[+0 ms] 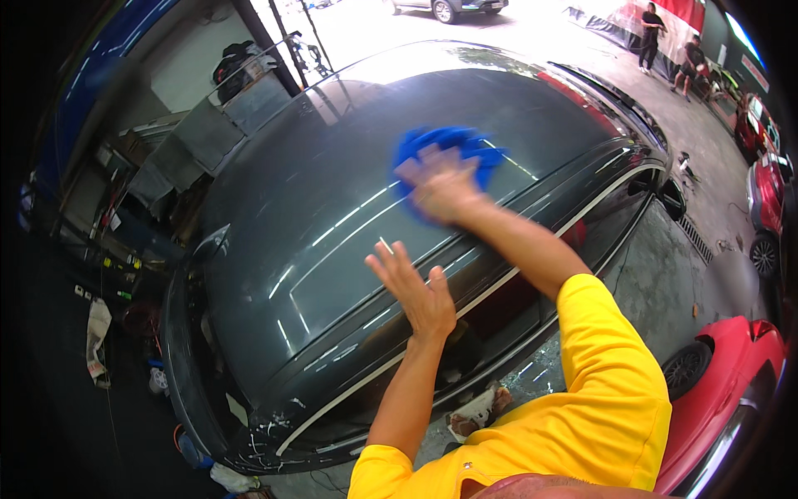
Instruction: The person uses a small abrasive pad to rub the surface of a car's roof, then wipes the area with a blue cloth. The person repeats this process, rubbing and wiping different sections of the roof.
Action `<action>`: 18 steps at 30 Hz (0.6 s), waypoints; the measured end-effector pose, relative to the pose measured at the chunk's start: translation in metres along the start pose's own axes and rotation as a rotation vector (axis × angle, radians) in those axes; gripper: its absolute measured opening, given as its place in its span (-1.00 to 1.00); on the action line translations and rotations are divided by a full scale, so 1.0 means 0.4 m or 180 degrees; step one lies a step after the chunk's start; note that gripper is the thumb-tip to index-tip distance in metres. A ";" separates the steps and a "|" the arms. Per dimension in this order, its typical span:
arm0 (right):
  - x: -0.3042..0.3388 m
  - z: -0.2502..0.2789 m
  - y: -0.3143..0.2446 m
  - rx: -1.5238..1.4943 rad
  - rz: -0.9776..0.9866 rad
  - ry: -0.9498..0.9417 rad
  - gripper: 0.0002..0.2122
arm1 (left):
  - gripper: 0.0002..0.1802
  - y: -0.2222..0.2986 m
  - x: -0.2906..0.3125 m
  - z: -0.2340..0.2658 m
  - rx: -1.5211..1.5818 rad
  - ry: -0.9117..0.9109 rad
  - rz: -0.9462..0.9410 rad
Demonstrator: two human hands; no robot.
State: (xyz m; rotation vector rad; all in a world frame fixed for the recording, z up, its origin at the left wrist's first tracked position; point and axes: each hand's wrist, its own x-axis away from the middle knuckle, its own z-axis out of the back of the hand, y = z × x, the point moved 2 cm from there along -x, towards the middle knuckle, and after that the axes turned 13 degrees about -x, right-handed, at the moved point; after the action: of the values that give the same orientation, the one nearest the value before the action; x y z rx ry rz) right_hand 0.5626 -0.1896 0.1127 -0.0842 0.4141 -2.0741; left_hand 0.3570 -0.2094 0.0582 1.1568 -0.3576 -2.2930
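Observation:
My right hand, smeared by motion, presses a blue cloth flat on the dark, glossy car roof. Its fingers spread over the cloth, which bunches out around them. Closer to me and a little left, my left hand is open over the near edge of the roof, fingers stretched out. A thin white streak shows at its fingertips; I cannot tell whether it is a small stick or a reflection. Whether this palm touches the roof is unclear too.
Along the near side of the roof runs a pale trim line above the side windows. A red car stands at lower right, more red cars beyond it. Metal cabinets line the left side. Two people are at the far right.

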 end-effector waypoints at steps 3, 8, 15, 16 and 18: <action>0.002 -0.077 -0.208 -0.0368 0.2371 -0.0539 -0.50 | -0.08 -0.018 0.011 -0.054 -0.0090 0.0364 0.0322; -0.186 -0.130 -0.214 -0.0586 0.3065 -0.0965 -0.44 | -0.02 0.017 -0.009 -0.080 -0.1092 0.0015 0.0442; -0.534 0.051 0.392 -0.0384 -0.0117 -0.0053 -0.36 | 0.02 0.008 -0.024 -0.098 -0.2046 -0.0649 0.0553; -0.522 0.078 0.488 -0.0407 -0.0614 0.0077 -0.36 | 0.03 0.013 -0.024 -0.093 -0.2106 -0.0654 0.0643; -0.469 0.128 0.718 -0.0330 -0.1496 0.0370 -0.36 | 0.01 0.017 -0.029 -0.086 -0.2135 -0.0787 0.0670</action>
State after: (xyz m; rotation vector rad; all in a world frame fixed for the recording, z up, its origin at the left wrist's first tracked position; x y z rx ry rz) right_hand 0.9082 -0.1759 0.0875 -0.1333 0.6192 -2.5265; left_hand 0.3926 -0.2081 0.0487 0.4784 0.1924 -2.1134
